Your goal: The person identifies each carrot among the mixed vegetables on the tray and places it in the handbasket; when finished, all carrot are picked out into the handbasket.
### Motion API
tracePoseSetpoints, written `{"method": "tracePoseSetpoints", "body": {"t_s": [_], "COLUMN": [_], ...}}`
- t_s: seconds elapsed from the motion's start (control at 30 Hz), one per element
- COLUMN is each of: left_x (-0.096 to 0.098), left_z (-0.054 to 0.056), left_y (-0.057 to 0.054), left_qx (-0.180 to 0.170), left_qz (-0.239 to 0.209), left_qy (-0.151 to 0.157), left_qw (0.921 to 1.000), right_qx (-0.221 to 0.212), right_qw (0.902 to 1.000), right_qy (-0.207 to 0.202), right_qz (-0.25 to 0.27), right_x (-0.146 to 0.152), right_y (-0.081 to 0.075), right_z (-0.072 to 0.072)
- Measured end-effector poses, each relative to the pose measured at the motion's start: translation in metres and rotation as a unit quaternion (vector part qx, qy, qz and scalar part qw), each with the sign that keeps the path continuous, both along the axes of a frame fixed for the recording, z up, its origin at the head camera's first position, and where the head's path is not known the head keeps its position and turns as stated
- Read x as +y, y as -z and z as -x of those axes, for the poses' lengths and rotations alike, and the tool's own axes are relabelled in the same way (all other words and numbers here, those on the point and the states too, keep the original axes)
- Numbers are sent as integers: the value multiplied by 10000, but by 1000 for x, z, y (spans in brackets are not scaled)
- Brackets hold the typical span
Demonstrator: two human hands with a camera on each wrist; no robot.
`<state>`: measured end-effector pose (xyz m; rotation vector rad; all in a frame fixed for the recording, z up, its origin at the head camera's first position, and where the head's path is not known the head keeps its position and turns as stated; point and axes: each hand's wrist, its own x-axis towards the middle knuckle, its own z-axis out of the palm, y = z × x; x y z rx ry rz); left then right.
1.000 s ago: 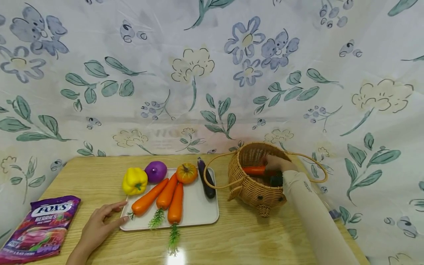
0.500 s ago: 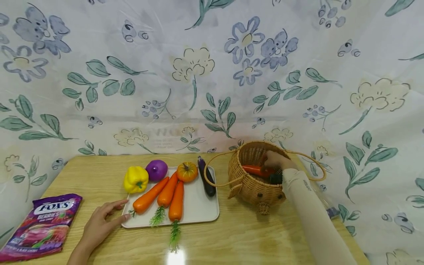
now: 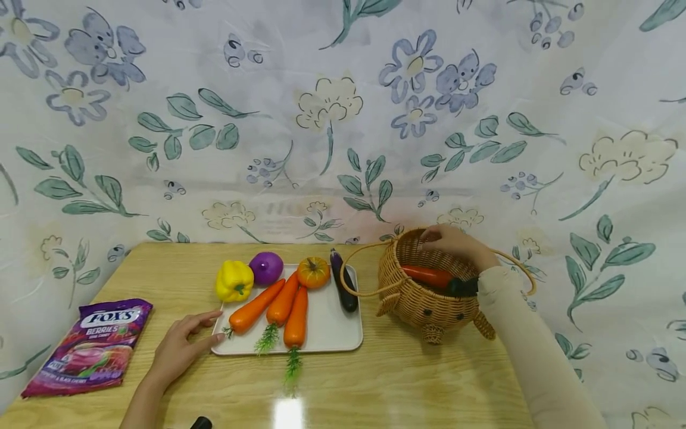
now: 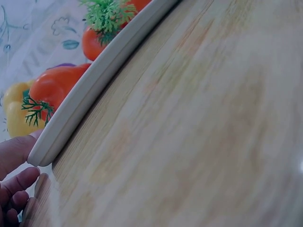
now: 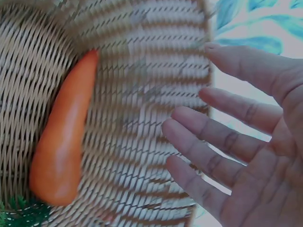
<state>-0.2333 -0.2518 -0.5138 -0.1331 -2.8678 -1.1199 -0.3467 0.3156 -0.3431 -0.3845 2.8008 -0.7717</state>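
In the head view a wicker basket (image 3: 423, 310) with a pig face stands at the right. Inside it lies an orange-red carrot (image 3: 431, 276) with dark green leaves. My right hand (image 3: 455, 244) is over the basket's back rim; the right wrist view shows its spread fingers (image 5: 189, 135) apart from the carrot (image 5: 64, 137). My left hand (image 3: 184, 345) touches the left end of a white tray (image 3: 329, 330) with index finger and thumb. On the tray are three carrots (image 3: 296, 319), a small pumpkin (image 3: 313, 273) and an eggplant (image 3: 344, 283).
A yellow bell pepper (image 3: 234, 281) and a purple onion-like ball (image 3: 266, 268) sit at the tray's back left corner. A purple candy bag (image 3: 91, 348) lies at the left. The basket's hoop handles (image 3: 348, 286) reach out, one over the tray's right edge. A floral cloth (image 3: 321, 119) hangs behind.
My right hand has let go of the carrot in the basket and risen towards the back rim. The left hand stays at the tray. The head view has shifted slightly.
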Motion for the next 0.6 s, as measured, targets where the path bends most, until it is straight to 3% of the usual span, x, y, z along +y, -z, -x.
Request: {"method": "tracePoseSetpoints", "body": {"t_s": [0.13,0.37,0.6], "left_x": [0,0,-1], "left_z": [0,-1,0], "left_y": [0,0,-1], "left_qx": [-32,-12,141], "left_qz": [-30,-29,-81], "left_qy": [4,0,53], "left_qw": [10000,10000,9999], "right_qx": [219,602,1168], "right_qw": [9994,9948,9779], "right_qy": [-35,80,153], "right_qz": [247,818,1725], "right_x": [-6,-28,-78], "right_y": [-12,-15,-15], "right_z": [-12,-39,-80]}}
